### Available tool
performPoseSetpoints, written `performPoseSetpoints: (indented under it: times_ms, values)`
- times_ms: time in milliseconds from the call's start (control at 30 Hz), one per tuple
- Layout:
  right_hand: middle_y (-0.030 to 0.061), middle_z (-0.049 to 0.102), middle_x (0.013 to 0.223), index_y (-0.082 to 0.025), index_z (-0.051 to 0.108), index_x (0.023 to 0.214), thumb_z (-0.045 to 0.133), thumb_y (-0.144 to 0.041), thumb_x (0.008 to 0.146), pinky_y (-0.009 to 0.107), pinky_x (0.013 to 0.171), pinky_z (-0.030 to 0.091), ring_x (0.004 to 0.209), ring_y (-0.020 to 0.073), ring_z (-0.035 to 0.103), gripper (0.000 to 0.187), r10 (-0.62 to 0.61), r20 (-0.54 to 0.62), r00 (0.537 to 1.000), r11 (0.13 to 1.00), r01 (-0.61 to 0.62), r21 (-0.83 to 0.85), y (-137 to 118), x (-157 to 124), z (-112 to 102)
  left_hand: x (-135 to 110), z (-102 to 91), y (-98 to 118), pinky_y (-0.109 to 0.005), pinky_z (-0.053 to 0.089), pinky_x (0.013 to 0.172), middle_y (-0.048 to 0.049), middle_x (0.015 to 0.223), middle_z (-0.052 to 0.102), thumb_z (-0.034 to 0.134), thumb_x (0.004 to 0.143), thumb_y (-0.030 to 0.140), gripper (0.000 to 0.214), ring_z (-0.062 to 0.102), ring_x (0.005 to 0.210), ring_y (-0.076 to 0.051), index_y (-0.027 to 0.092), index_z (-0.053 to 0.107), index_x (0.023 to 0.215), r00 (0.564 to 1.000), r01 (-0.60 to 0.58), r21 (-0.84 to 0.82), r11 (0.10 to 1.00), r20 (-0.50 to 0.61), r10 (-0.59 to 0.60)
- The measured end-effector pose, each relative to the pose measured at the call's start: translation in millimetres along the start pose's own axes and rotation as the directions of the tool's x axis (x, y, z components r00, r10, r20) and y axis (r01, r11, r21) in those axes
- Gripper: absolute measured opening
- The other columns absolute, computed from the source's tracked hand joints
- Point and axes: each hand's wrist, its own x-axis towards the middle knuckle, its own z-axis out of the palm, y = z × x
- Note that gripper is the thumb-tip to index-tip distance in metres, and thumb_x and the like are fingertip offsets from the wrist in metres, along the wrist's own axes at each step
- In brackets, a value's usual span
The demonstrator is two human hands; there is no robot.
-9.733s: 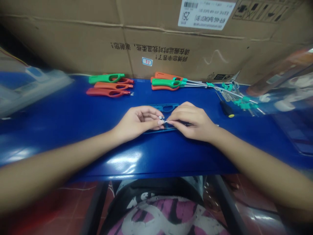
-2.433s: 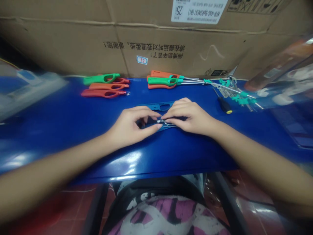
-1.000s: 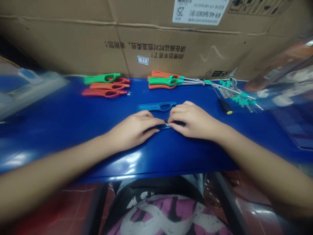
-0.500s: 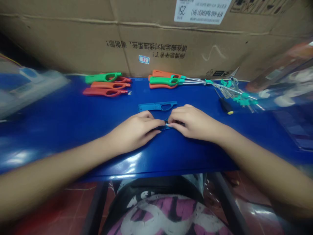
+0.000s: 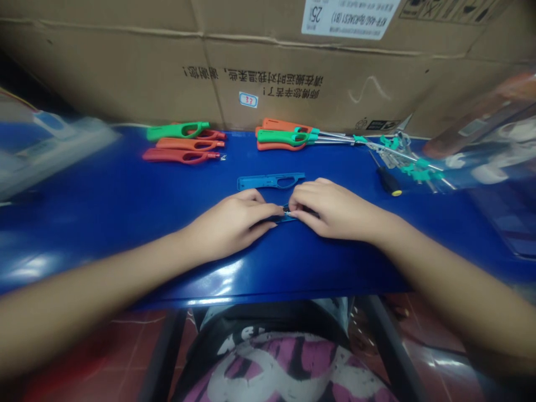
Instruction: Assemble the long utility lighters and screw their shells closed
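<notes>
My left hand (image 5: 240,223) is closed around a blue lighter casing half (image 5: 288,218), low on the table in front of me. Most of that casing is hidden under my fingers. My right hand (image 5: 324,207) pinches at its right part, where a small whitish and dark piece shows between the fingertips; its kind I cannot make out. Just beyond both hands, a second blue lighter casing half (image 5: 257,182) lies flat with its hollow inner side up, its looped end to the right.
Behind, left of centre, lie several red, orange and green lighter handles (image 5: 184,144). Lighters with metal tubes (image 5: 285,137) lie right of them. Farther right are a black screwdriver (image 5: 389,181), teal parts (image 5: 421,169) and a blurred clear bag. A cardboard box (image 5: 138,78) borders the blue table (image 5: 125,212).
The view has shifted very slightly. Both hands stay at the blue casing half in nearly the same pose, with the fingertips barely moved.
</notes>
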Motion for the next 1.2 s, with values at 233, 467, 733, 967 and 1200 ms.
performPoseSetpoints:
  times_ms: [233,467,733,967,1200]
  values:
    - [0.004,0.07,0.094,-0.018,0.065,0.093,0.062,-0.021,0.091,0.032,0.084,0.042,0.087,0.019,0.062,0.005,0.014,0.013,1.0,0.992,-0.016,0.127,7.1,-6.2,-10.2,-0.4,-0.9,-1.0,-0.032,0.056,0.088,-0.0049,0.103,0.074,0.062,0.098,0.02,0.026,0.064,0.096,-0.019,0.018,0.069,0.122,1.0,0.006,-0.016,1.0,0.007,-0.006]
    - [0.0038,0.07,0.094,-0.017,0.066,0.096,0.062,-0.016,0.09,0.025,0.07,0.043,0.08,0.015,0.061,0.007,0.021,0.018,1.0,0.967,-0.025,0.254,11.6,-7.9,-14.4,-0.9,-3.6,-1.8,-0.032,0.056,0.088,-0.0053,0.104,0.074,0.062,0.097,0.02,0.028,0.064,0.097,-0.02,0.017,0.069,0.124,1.0,0.0,-0.007,1.0,0.009,0.0]
    - [0.003,0.067,0.093,-0.018,0.065,0.093,0.06,-0.013,0.086,0.026,0.069,0.041,0.078,0.0146,0.058,0.01,0.024,0.121,0.992,0.978,-0.048,0.205,19.2,-13.2,-22.2,-2.2,-3.0,-5.7,-0.033,0.056,0.088,-0.006,0.105,0.075,0.061,0.097,0.021,0.028,0.065,0.096,-0.02,0.017,0.07,0.123,1.0,-0.005,0.002,1.0,-0.011,0.005]
    - [0.004,0.069,0.098,-0.02,0.065,0.099,0.069,-0.028,0.084,0.027,0.066,0.039,0.08,0.0174,0.058,0.018,0.138,0.187,0.973,0.98,-0.161,0.117,20.1,-20.9,-33.7,-1.4,-8.1,-7.3,-0.033,0.055,0.09,-0.0054,0.11,0.075,0.06,0.097,0.021,0.029,0.065,0.099,-0.021,0.018,0.069,0.124,1.0,-0.018,0.016,1.0,0.002,0.018]
    - [0.0029,0.072,0.088,-0.019,0.07,0.088,0.061,-0.019,0.086,0.029,0.07,0.042,0.078,0.0173,0.062,0.009,0.166,0.228,0.959,0.977,-0.191,0.093,26.3,-24.3,-40.1,-0.2,-14.5,-11.8,-0.033,0.054,0.092,-0.0057,0.106,0.075,0.057,0.098,0.024,0.029,0.066,0.1,-0.021,0.02,0.069,0.125,0.999,-0.021,0.022,1.0,0.041,0.02]
